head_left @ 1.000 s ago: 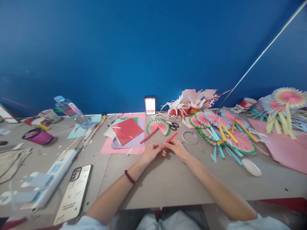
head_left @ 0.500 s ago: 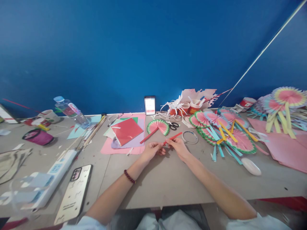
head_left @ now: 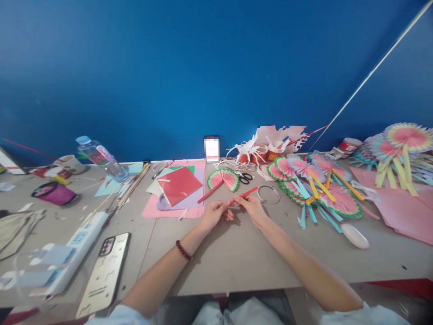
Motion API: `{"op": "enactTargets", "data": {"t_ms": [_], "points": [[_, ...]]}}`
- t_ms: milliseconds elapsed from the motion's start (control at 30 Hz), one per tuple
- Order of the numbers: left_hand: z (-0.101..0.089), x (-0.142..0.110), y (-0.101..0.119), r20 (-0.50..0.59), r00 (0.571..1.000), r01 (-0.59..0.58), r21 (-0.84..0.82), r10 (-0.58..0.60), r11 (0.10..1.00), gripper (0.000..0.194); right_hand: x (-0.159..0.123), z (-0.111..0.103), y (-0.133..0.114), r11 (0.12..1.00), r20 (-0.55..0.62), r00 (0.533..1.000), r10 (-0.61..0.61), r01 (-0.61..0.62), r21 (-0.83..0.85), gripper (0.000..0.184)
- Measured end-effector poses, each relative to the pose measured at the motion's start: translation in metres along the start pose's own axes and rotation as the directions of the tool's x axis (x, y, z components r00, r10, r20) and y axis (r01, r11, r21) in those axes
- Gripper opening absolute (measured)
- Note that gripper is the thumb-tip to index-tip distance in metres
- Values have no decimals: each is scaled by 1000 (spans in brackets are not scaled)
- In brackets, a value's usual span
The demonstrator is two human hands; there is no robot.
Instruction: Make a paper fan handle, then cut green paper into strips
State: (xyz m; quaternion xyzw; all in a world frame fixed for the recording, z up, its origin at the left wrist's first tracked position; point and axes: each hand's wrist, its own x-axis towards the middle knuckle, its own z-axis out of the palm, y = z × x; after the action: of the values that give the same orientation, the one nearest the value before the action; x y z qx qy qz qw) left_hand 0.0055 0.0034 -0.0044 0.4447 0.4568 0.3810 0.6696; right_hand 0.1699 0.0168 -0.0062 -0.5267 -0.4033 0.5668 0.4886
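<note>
My left hand (head_left: 214, 213) and my right hand (head_left: 252, 207) meet over the grey table (head_left: 237, 257), both pinching a narrow red paper strip (head_left: 246, 194). The strip's free end points up and right toward a clear tape ring (head_left: 268, 194). My left wrist wears a dark bead bracelet (head_left: 183, 250). Just beyond the hands lies a pink-and-green pleated paper fan (head_left: 223, 178) with a red handle.
A stack of coloured paper (head_left: 177, 187) lies left of the fan; scissors (head_left: 245, 178) lie right of it. Many finished fans (head_left: 316, 185) cover the right side. A phone (head_left: 104, 273), power strip (head_left: 72, 253) and water bottle (head_left: 101, 157) are at left.
The red strip's free end has swung a little to the right and lower over the second. Both hands stay almost where they were.
</note>
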Motion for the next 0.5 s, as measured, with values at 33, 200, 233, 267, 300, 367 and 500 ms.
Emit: {"op": "enactTargets", "data": {"t_ms": [33, 200, 233, 267, 300, 367, 500], "points": [[0, -1, 0, 14, 1000, -9, -11, 9, 1000, 52, 0, -1, -1, 1000, -3, 1000, 8, -8, 18, 51], [1, -3, 1, 10, 999, -32, -30, 32, 999, 57, 1, -3, -1, 997, -18, 999, 32, -31, 67, 54], [0, -3, 0, 3, 1000, -31, -25, 31, 999, 55, 1, -3, 0, 996, -21, 999, 38, -36, 78, 55], [0, -2, 0, -4, 1000, -27, -20, 27, 999, 54, 2, -3, 0, 995, -22, 999, 46, -44, 92, 56], [0, -2, -1, -8, 1000, -22, -17, 22, 1000, 53, 2, -3, 1, 993, -23, 998, 52, -50, 107, 57], [-1, -1, -1, -11, 1000, -15, -9, 15, 1000, 54, 3, -2, 2, 991, -26, 998, 60, -56, 124, 58], [-1, 0, -2, 9, 999, -51, 10, 51, 999, 53, 4, -2, 3, 989, -16, 999, 52, -49, 140, 56]]}}
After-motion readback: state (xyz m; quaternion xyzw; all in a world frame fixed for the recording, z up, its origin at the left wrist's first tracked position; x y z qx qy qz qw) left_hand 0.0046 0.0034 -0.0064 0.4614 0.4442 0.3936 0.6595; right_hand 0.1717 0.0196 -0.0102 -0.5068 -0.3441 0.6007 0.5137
